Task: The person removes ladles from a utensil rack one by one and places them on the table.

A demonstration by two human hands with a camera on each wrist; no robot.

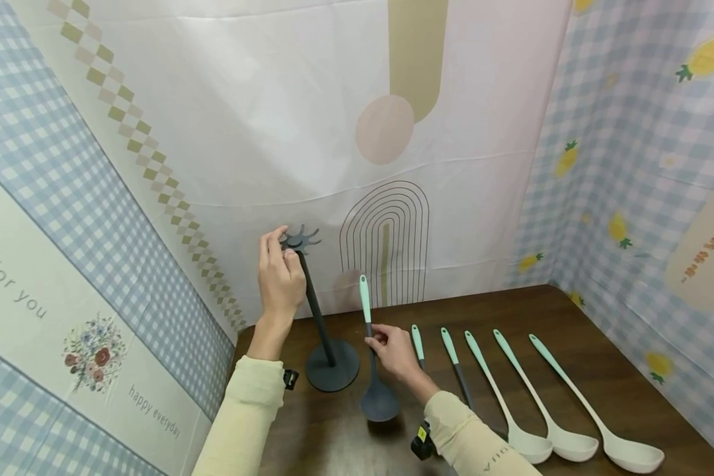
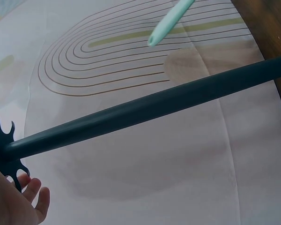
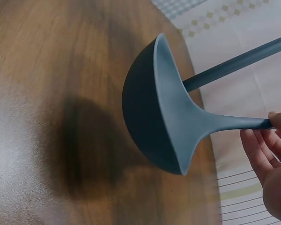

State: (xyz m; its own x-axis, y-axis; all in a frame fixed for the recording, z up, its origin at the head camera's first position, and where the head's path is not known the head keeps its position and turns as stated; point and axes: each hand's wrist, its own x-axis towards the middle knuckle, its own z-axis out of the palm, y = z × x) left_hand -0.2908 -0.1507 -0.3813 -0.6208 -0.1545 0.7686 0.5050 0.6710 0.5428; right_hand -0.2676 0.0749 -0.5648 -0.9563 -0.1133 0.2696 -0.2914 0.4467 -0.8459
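Note:
My left hand [image 1: 281, 277] holds the hooked top of a dark utensil stand [image 1: 314, 297], with its thumb and fingers about the prongs. In the left wrist view, the stand's pole [image 2: 150, 105] runs across, and the left fingers [image 2: 43, 201] curl at the hooks. My right hand [image 1: 395, 354] pinches the shaft of a dark grey ladle [image 1: 379, 402] with a mint-green handle end. That ladle is upright, bowl down, just right of the stand's round base. The right wrist view shows the ladle bowl [image 3: 152, 108] raised above the tabletop, its shadow below.
Right of my right hand, several mint-handled utensils lie in a row on the brown table [image 1: 595, 330]. Three are white ladles [image 1: 633, 456]; two have dark shafts [image 1: 463, 383], their lower ends hidden by my right arm. Patterned cloth [image 1: 262, 132] hangs behind and at both sides.

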